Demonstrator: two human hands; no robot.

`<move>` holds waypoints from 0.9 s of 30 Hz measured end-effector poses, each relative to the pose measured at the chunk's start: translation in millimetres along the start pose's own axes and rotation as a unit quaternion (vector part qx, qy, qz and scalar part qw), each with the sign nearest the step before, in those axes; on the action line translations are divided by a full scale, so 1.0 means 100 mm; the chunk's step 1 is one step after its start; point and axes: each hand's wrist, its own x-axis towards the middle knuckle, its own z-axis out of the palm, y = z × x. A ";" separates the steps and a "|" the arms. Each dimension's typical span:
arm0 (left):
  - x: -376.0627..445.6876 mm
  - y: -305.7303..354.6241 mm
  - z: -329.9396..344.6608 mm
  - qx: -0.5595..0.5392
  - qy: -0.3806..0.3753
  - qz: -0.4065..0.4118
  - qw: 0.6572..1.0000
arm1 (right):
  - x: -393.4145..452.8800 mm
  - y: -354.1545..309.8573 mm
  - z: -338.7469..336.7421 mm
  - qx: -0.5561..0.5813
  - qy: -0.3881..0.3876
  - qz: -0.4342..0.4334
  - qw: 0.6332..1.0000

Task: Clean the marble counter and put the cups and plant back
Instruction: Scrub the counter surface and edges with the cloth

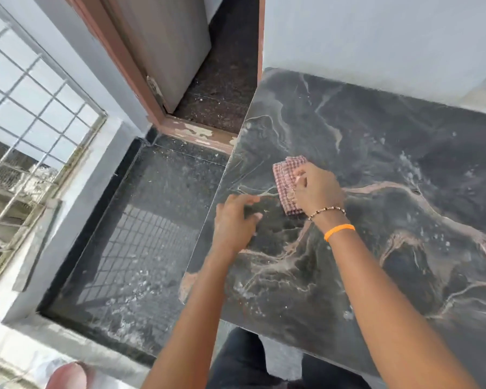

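Left hand (233, 220), fingers curled and empty, waits at the desk (376, 164) edge. Right hand (316, 189) presses the cloth (288, 175) nearby; dust could miss it and fall.

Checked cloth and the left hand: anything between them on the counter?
Nothing: head view shows only bare dark marble counter between the checked cloth and left hand.
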 end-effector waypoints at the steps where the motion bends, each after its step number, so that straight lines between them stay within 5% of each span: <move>1: 0.04 -0.07 -0.03 0.022 0.003 0.001 1.000 | 0.02 0.05 0.00 0.012 0.044 0.002 0.999; 4: 0.11 -0.15 -0.07 0.057 0.037 0.017 0.998 | 0.09 0.24 0.07 -0.022 0.108 -0.040 0.993; 9: 0.08 -0.18 -0.01 0.086 0.101 0.044 0.990 | -0.08 0.21 0.49 -0.175 -0.031 -0.106 0.978; 17: 0.10 -0.30 -0.10 0.054 0.099 0.022 0.993 | 0.15 -0.40 1.05 -0.243 -0.021 -0.291 0.925; 22: 0.33 -0.21 -0.12 0.109 0.065 0.040 0.991 | 0.84 -0.51 0.87 -0.221 -0.026 -0.235 0.946; 27: 0.58 -0.09 -0.09 0.096 0.013 0.035 0.995 | 1.13 0.07 0.46 -0.184 0.041 -0.076 0.979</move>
